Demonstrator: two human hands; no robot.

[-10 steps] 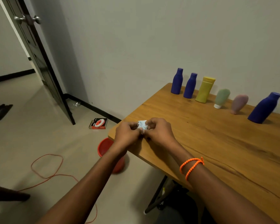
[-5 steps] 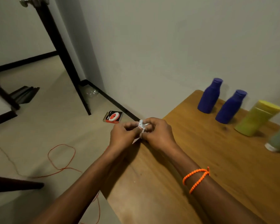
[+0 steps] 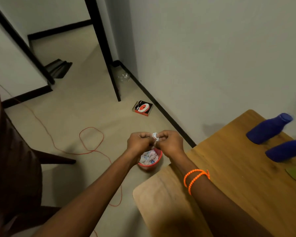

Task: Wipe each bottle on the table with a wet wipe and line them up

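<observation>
left hand (image 3: 139,141) and right hand (image 3: 170,142) pinching crumpled wipe (image 3: 155,136), red bin (image 3: 150,159) below

Red bin (image 3: 158,164), boxed tape (image 3: 142,108), orange cord (image 3: 92,141) on floor.

You see the wooden table (image 3: 229,168) carrying two blue bottles (image 3: 267,129), and on the floor (image 3: 85,106) a red bowl (image 3: 150,165), a small box (image 3: 142,108) and an orange cord (image 3: 91,139).

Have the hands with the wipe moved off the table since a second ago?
Yes. Both hands pinching the crumpled wipe were over the table's corner; now they're out past its edge, above the red bin on the floor.
</observation>
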